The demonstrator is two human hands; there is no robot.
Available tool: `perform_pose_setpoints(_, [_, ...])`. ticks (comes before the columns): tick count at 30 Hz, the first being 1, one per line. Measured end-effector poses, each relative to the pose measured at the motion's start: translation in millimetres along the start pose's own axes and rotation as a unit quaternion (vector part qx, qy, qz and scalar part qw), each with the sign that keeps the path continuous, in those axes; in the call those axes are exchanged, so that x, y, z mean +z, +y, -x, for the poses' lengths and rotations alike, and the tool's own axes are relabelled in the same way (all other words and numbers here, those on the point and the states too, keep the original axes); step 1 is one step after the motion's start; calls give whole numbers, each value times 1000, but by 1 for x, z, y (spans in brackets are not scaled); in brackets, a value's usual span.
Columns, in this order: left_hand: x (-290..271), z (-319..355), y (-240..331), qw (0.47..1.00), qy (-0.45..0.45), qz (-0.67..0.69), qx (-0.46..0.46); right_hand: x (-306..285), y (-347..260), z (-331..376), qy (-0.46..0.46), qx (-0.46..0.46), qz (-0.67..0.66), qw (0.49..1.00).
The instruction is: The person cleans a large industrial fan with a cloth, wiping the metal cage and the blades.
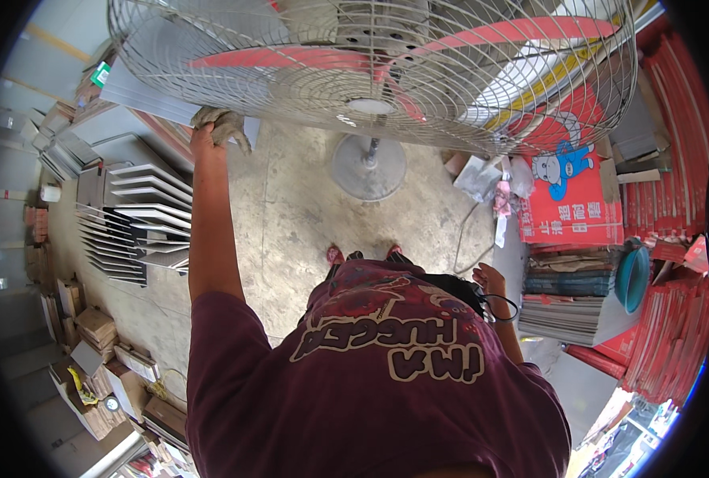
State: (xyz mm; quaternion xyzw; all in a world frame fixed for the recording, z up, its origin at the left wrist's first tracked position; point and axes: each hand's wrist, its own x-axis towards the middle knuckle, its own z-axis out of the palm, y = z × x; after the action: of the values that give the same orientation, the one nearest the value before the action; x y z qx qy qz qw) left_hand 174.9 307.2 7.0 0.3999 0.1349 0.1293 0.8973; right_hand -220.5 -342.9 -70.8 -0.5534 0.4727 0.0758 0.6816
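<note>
My left hand (203,137) reaches far forward at the end of a stretched arm, closed on a crumpled grey rag (228,126). The rag lies by the lower left rim of a large pedestal fan (369,106). The fan has a wire cage and red blades, with a round grey base (369,167) on the floor. I cannot tell whether the rag touches the cage. Low by my right side hangs my right hand (490,279), its fingers loosely bent and apart, with nothing seen in them. A black cord loops beside that wrist.
To the left, pale sheets or tiles (151,195) stand in a slotted rack. Cardboard boxes (95,327) lie behind it. Red cartons (661,199) are stacked on the right, near a teal basin (632,279). A thin cable (459,239) runs over the concrete floor (282,215).
</note>
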Motion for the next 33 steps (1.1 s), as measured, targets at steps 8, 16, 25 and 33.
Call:
perform_pose_setpoints(8, [73, 41, 90, 994, 34, -48, 94, 12, 3, -9, -45, -31, -6, 998])
perform_pose_setpoints(16, [150, 110, 123, 969, 35, -103, 224, 6, 30, -23, -56, -76, -9, 995])
perform_pose_setpoints(25, [192, 192, 96, 987, -117, -27, 104, 88, -114, 23, -153, -151, 158, 964])
perform_pose_setpoints(33, [211, 242, 29, 967, -240, 15, -79, 238, -241, 138, -414, -441, 166, 779])
